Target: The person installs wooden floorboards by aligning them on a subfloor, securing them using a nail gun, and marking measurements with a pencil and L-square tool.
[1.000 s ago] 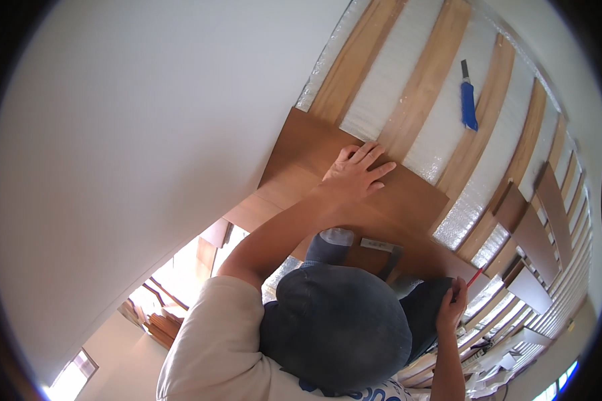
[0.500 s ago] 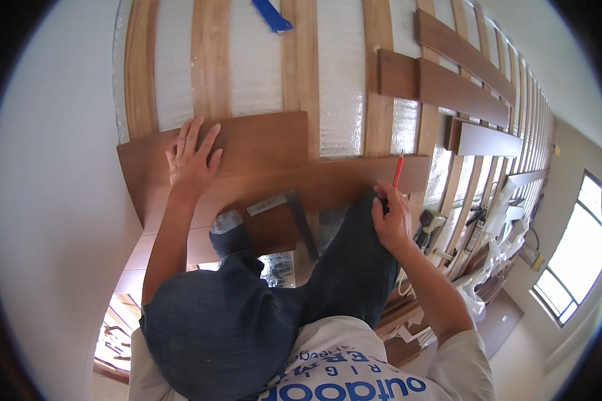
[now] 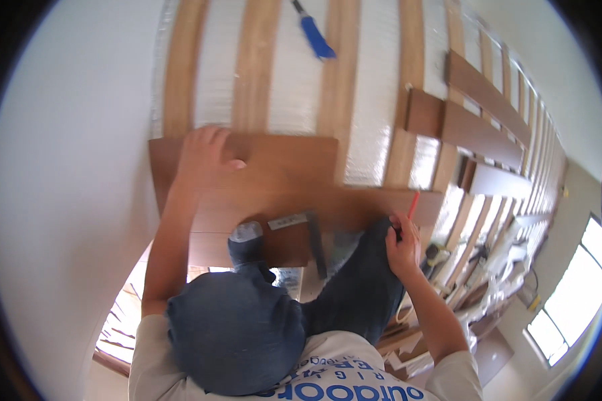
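Note:
A brown floorboard (image 3: 287, 154) lies flat across wooden battens at the left, close to the white wall. My left hand (image 3: 207, 154) is on it, blurred, with the fingers bent over its far edge and the thumb out on the top face. My right hand (image 3: 403, 247) rests by my right knee, closed round a thin red pencil (image 3: 415, 204) that points away from me. Alongside the first board, nearer me, runs a longer floorboard (image 3: 368, 197). An L-shaped square (image 3: 316, 244), part silver and part dark, lies between my foot and right leg.
Battens (image 3: 254, 73) run away over silvery foil sheeting (image 3: 301, 87). A blue-handled tool (image 3: 316, 37) lies between them. Loose boards (image 3: 485, 130) are spread at the right. Beyond my right hand are a power tool (image 3: 437, 255) and crumpled clear plastic (image 3: 498, 287).
The whole view has shifted, so the scene sits further right and lower. My left hand's spread fingers have drawn together and bent over the board's far edge. The right hand still holds the pencil.

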The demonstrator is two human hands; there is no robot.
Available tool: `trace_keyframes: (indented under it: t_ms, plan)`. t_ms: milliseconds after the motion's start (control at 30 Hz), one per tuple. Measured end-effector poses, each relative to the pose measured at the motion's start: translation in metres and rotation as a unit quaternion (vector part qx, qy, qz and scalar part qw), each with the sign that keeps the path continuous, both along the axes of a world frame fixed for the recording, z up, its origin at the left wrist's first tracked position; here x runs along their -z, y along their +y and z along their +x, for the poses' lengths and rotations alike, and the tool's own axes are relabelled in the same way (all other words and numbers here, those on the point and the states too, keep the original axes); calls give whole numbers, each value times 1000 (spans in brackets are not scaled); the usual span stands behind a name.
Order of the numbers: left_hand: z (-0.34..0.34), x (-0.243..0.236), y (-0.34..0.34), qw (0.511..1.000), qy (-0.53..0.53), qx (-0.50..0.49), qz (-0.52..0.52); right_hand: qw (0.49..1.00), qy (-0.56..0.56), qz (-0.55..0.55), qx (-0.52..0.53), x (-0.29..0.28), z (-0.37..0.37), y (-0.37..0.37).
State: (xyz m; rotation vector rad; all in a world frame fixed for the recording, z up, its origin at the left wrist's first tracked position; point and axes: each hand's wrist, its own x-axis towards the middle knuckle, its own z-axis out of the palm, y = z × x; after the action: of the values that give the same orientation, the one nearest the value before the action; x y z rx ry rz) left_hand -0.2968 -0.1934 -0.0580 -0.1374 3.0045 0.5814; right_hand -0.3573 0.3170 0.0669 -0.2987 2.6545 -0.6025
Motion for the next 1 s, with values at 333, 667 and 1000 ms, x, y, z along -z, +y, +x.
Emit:
trace_keyframes:
  t_ms: [333, 667, 1000]
  plan:
    - [-30, -73, 19, 991, -24, 65, 112, 999, -17, -32, 29, 17, 12, 24]
    - [-58, -171, 65, 845, 140, -67, 512, 976, 16, -184, 118, 38, 0, 26]
    - [16, -48, 128, 572, -96, -324, 748, 906, -32, -244, 344, 72, -34, -93]
